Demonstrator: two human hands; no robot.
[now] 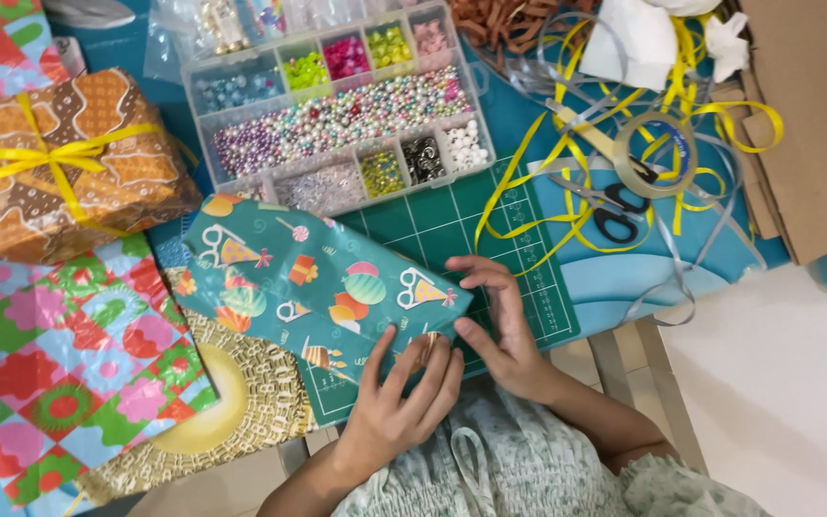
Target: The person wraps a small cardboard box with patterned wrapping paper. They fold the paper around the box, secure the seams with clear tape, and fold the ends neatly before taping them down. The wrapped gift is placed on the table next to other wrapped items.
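Observation:
A teal wrapping paper [308, 282] printed with party hats and sweets lies folded on the green cutting mat [452, 225]. My left hand [399, 402] presses flat on its near edge, fingers spread over a small brown object peeking from under the paper. My right hand [500, 325] pinches and holds down the paper's right corner with fingers and thumb. Both hands touch the paper close together at the table's near edge.
A clear bead organiser [337, 105] sits behind the paper. A wrapped brown gift with yellow ribbon [59, 163] stands at left above flowered paper [69, 364]. Scissors [614, 215], a tape roll [658, 153], yellow ribbon [528, 191] and cardboard [815, 115] lie at right.

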